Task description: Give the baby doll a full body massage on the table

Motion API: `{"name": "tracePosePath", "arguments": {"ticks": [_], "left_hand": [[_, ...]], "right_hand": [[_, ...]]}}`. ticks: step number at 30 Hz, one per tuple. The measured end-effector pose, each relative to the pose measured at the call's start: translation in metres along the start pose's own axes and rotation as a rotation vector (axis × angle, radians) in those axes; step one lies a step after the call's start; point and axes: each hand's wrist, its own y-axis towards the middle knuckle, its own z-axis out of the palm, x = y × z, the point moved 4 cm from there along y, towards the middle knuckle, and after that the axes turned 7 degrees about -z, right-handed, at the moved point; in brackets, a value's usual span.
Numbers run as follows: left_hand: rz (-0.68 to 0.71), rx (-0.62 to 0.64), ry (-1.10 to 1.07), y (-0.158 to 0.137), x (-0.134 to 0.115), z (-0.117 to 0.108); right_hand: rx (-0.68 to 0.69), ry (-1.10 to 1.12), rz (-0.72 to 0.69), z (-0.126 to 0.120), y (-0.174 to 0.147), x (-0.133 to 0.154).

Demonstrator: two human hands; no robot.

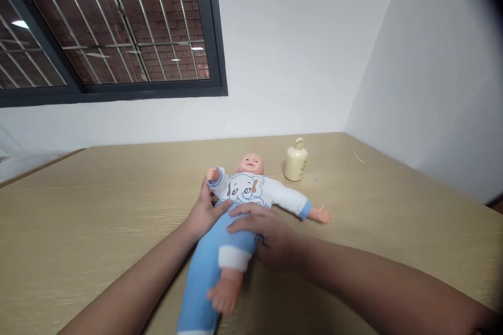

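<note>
A baby doll [245, 188] lies on its back on the table, head away from me. It wears a white top with an elephant face and blue trousers [204, 261] with white cuffs. One leg is bent up, its bare foot [226, 293] toward me; the other stretches to the lower frame edge. My left hand [206, 212] rests against the doll's side at the waist, thumb over the trousers and fingers partly hidden near its raised arm. My right hand [267, 230] is wrapped around the bent leg's thigh, fingers over the blue cloth.
A cream pump bottle [295, 162] stands beyond the doll's outstretched arm, to the right of its head. A small clear bit [316, 178] and a thin white strip [358, 157] lie farther right on the wood-coloured table [98, 220]. White walls and a barred window [118, 26] rise behind.
</note>
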Motion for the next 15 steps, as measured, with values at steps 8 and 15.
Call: {"name": "tracePosePath", "arguments": {"ticks": [8,15], "left_hand": [[-0.16,-0.084,-0.025,0.001,0.001,-0.005],[-0.168,-0.07,-0.057,0.001,0.003,-0.005]], "right_hand": [[0.484,-0.176,-0.143,0.032,-0.011,0.025],[0.555,-0.331,-0.225,0.045,-0.027,0.031]]}}
